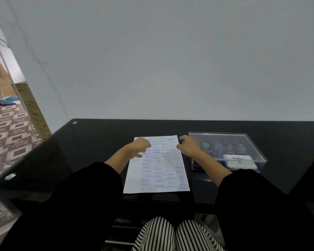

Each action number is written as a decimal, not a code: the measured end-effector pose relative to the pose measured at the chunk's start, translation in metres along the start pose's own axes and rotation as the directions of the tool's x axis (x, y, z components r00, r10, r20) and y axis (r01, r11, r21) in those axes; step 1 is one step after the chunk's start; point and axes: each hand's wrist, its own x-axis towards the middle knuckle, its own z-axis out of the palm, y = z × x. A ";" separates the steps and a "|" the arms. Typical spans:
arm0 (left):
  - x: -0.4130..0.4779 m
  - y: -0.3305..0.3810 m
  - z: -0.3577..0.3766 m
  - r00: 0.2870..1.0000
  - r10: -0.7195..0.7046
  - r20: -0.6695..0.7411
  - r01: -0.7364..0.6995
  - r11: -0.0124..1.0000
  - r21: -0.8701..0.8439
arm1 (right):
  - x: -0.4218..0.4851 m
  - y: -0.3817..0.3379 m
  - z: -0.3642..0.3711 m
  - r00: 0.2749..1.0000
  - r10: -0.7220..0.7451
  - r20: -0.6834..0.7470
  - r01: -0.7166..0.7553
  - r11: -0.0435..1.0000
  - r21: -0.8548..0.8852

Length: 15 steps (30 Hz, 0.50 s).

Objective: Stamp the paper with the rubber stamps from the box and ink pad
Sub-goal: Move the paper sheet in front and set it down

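Note:
A white paper point(134, 175) lies flat on the black glass table point(91, 142), covered with several blue stamp prints such as SAMPLE, FRAGILE and AIR MAIL. My left hand point(140, 145) rests on the paper's top left corner with bent fingers and the thumb spread out. My right hand point(189, 145) is at the paper's top right edge, thumb and fingers pinching it. To the right stands a clear plastic box point(252, 147) with its lid on. Inside it are several rubber stamps point(219, 146) and a white ink pad point(237, 157).
The table's back edge meets a plain grey wall point(170, 60). At the left, the table's corner drops off to a patterned floor point(5, 131) and a cardboard box point(30, 104). My striped knees point(170, 234) show under the glass.

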 end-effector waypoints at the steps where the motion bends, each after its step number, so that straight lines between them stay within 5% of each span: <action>1: 0.001 0.008 0.007 1.000 0.013 0.008 -0.013 1.000 -0.014 | 0.000 0.003 -0.010 0.999 -0.002 -0.032 0.002 1.000 0.005; 15: 0.023 0.096 0.107 0.991 0.070 0.113 -0.055 0.990 -0.127 | 0.012 0.126 -0.137 0.917 0.261 -0.302 -0.295 0.953 -0.073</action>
